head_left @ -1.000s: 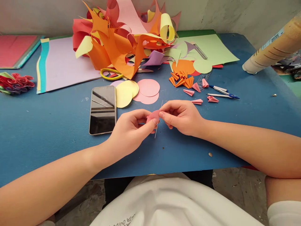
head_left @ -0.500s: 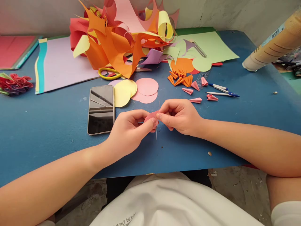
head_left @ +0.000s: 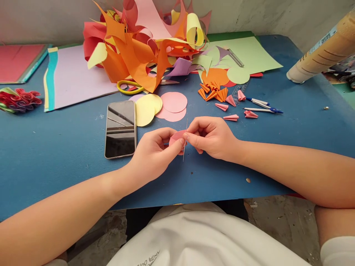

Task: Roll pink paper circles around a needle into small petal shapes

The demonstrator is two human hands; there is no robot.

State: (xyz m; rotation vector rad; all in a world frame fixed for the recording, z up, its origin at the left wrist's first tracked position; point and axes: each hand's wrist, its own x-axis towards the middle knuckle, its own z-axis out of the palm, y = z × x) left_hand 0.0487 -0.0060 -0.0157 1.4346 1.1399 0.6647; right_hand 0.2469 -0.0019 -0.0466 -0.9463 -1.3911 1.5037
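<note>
Between my two hands, above the blue table, is a pink paper piece (head_left: pixel 177 136), curved and partly covered by fingers. My left hand (head_left: pixel 158 149) pinches its left part between thumb and fingers. At its right edge my right hand (head_left: pixel 209 136) pinches a thin, straight, needle-like stick (head_left: pixel 184 153) against the paper; the stick's ends show above and below the fingers. Pink paper circles (head_left: pixel 174 102) and yellow paper circles (head_left: pixel 144 111) lie just beyond my hands. Several pink folded paper cones (head_left: pixel 231 118) rest past my right hand, with orange cones (head_left: pixel 212 91) behind them.
A phone (head_left: pixel 120 129) lies by my left hand. Orange and pink paper scraps (head_left: pixel 138 48) are heaped at the back, with yellow-handled scissors (head_left: pixel 130 87) beneath. A compass (head_left: pixel 263 105) lies to the right, near a leaning tan bottle (head_left: pixel 318 51). A rolled-paper flower cluster (head_left: pixel 19 99) sits far left.
The pink paper's edge has turned slightly around the stick, and the stick's lower end has shifted a little left and up. Both hands keep nearly the same place and grip.
</note>
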